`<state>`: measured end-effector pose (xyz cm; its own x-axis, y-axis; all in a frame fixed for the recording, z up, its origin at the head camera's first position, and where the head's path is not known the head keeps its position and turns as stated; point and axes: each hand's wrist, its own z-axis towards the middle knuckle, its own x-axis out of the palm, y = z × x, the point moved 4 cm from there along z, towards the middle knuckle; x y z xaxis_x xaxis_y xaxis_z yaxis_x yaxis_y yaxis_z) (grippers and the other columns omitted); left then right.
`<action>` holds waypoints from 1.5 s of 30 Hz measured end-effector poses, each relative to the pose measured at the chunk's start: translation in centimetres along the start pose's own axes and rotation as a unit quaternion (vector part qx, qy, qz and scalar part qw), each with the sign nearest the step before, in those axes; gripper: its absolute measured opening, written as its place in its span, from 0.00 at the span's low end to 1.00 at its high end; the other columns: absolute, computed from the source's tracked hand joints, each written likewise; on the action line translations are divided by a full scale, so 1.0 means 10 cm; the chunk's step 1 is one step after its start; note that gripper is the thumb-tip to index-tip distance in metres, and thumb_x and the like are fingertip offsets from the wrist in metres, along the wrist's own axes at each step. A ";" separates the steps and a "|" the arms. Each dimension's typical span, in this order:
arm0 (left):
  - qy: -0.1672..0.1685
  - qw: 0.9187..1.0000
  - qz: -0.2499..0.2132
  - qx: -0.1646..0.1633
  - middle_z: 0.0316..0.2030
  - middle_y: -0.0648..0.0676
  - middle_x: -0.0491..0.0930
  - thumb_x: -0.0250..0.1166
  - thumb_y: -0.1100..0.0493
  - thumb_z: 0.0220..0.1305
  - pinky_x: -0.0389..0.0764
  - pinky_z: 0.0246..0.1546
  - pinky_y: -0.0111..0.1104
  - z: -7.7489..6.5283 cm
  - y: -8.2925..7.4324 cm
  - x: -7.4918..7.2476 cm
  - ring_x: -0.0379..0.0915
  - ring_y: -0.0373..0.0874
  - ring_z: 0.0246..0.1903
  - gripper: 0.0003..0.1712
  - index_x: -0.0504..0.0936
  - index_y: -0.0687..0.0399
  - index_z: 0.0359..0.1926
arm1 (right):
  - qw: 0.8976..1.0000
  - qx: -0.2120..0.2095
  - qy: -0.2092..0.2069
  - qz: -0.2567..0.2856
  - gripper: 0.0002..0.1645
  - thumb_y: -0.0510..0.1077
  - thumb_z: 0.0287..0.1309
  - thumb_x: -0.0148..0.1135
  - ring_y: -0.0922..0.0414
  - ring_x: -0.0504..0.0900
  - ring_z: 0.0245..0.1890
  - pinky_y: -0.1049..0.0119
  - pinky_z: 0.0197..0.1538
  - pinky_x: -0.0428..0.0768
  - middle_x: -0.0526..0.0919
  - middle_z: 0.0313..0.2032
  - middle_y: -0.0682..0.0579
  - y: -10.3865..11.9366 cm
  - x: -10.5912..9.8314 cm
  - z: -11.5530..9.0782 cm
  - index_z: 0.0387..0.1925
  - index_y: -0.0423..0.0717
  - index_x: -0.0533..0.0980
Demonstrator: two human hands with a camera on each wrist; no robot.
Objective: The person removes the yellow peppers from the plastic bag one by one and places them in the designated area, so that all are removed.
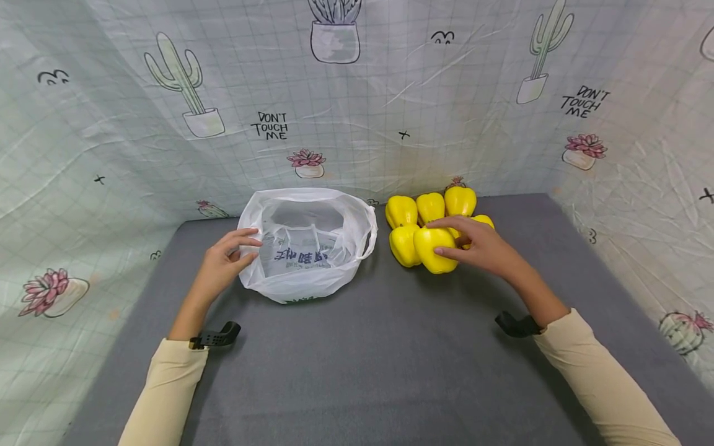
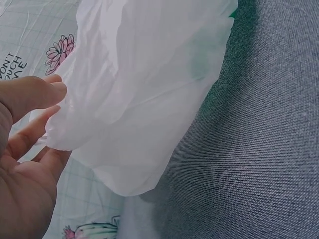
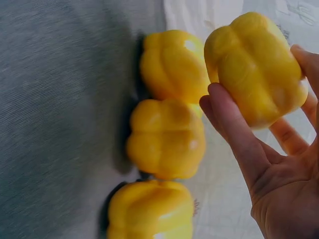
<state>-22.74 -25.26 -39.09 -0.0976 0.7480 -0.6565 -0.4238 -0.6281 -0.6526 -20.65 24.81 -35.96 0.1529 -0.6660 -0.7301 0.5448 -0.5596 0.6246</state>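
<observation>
A white plastic bag (image 1: 304,288) stands with its mouth open toward me, left of centre in the head view. My left hand (image 1: 225,257) holds its left edge, thumb and fingertips at the thin rim; the left wrist view shows the film (image 2: 134,99) bunched beside the fingers. My right hand (image 1: 482,244) grips a yellow bell pepper (image 1: 434,249) between thumb and fingers. In the right wrist view this pepper (image 3: 256,69) is held up off the table, apart from the row of other peppers (image 3: 167,139).
Several more yellow bell peppers (image 1: 403,212) sit grouped to the right of the bag, partly behind my right hand. A grey cloth-covered table (image 1: 357,371) lies beneath everything. Patterned fabric (image 1: 357,111) hangs at the back and along both sides.
</observation>
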 end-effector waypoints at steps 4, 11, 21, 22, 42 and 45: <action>-0.003 1.000 -0.002 0.007 0.65 0.59 0.75 0.67 0.71 0.67 0.69 0.49 0.23 -0.01 -0.05 -0.02 0.66 0.58 0.67 0.12 0.86 0.62 0.51 | 1.000 0.027 0.003 0.006 0.29 0.47 0.62 0.73 0.48 0.81 0.20 0.63 0.28 0.83 0.81 0.55 0.48 -0.07 0.00 -0.09 0.63 0.53 0.77; 0.001 0.999 -0.020 0.025 0.63 0.69 0.74 0.65 0.73 0.66 0.70 0.44 0.23 -0.07 -0.37 -0.08 0.66 0.65 0.64 0.12 0.85 0.68 0.49 | 0.999 0.030 -0.008 -0.037 0.29 0.49 0.60 0.74 0.53 0.84 0.35 0.54 0.40 0.85 0.83 0.53 0.51 -0.19 0.00 -0.23 0.62 0.55 0.78; 0.006 1.000 -0.014 0.003 0.66 0.54 0.75 0.69 0.65 0.67 0.68 0.48 0.19 -0.03 -0.02 -0.01 0.66 0.54 0.67 0.12 0.87 0.56 0.50 | 0.998 0.004 -0.031 -0.057 0.28 0.46 0.58 0.75 0.55 0.81 0.42 0.53 0.44 0.84 0.83 0.55 0.54 -0.23 -0.03 -0.39 0.61 0.54 0.79; 0.006 1.000 -0.012 0.003 0.66 0.54 0.75 0.69 0.65 0.67 0.68 0.48 0.19 -0.03 -0.02 -0.01 0.66 0.54 0.68 0.12 0.87 0.56 0.50 | 0.998 0.009 -0.032 -0.054 0.28 0.46 0.58 0.75 0.55 0.82 0.45 0.50 0.46 0.85 0.83 0.56 0.53 -0.24 -0.04 -0.40 0.61 0.54 0.79; 0.012 1.000 -0.028 0.001 0.65 0.67 0.73 0.65 0.72 0.67 0.71 0.57 0.63 -0.07 -0.43 -0.05 0.64 0.65 0.67 0.11 0.84 0.68 0.50 | 0.996 0.052 -0.051 -0.051 0.29 0.47 0.61 0.74 0.63 0.81 0.52 0.66 0.52 0.83 0.82 0.57 0.52 -0.37 -0.19 -0.71 0.64 0.55 0.78; 0.011 0.999 -0.031 -0.002 0.65 0.65 0.73 0.65 0.73 0.66 0.71 0.58 0.61 -0.06 -0.43 -0.05 0.64 0.63 0.68 0.12 0.84 0.67 0.50 | 0.996 0.061 -0.049 -0.048 0.30 0.47 0.61 0.73 0.65 0.80 0.53 0.68 0.52 0.83 0.82 0.58 0.50 -0.37 -0.21 -0.73 0.65 0.55 0.77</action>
<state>-20.34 -23.02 -36.15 -0.0521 0.7804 -0.6232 -0.4239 -0.5823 -0.6937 -16.96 31.92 -38.80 0.0194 -0.6478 -0.7616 0.4475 -0.6755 0.5860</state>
